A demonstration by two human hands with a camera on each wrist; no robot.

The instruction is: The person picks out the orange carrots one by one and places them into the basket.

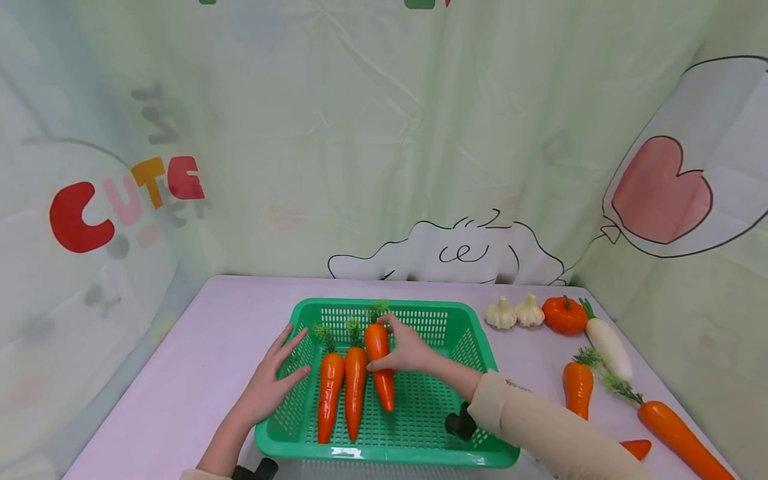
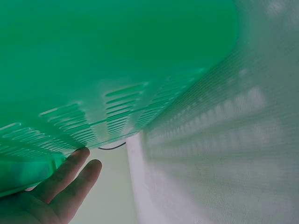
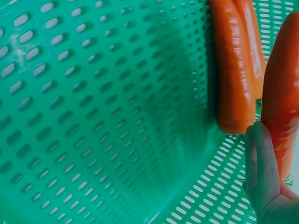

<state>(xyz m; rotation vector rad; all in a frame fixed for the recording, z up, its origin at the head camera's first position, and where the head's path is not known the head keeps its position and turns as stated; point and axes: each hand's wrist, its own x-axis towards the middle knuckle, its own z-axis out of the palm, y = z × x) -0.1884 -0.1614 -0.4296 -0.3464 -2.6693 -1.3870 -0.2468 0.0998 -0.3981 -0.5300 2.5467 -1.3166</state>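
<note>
In the head view, my right hand (image 1: 408, 348) holds an orange carrot (image 1: 377, 343) with a green leafy top, inside the green plastic basket (image 1: 384, 455). Its thumb and fingers lie along opposite sides of the carrot. Left of it, two more carrots lie side by side in the basket, the middle carrot (image 1: 355, 390) and the left carrot (image 1: 330, 393). My left hand (image 1: 273, 377) is at the basket's left rim with fingers spread. In the left wrist view its fingers (image 2: 70, 182) show beside the slotted basket wall. The right wrist view shows the held carrot (image 3: 282, 88) above the basket floor.
To the right on the pale table (image 1: 240, 307) lie two garlic bulbs (image 1: 515, 312), an orange-red pumpkin (image 1: 565, 315) and a white radish (image 1: 609, 348). Nearer are a short carrot (image 1: 578, 390) and a long carrot (image 1: 678, 433); an orange tip (image 1: 637, 449) shows past the right sleeve (image 1: 540, 427).
</note>
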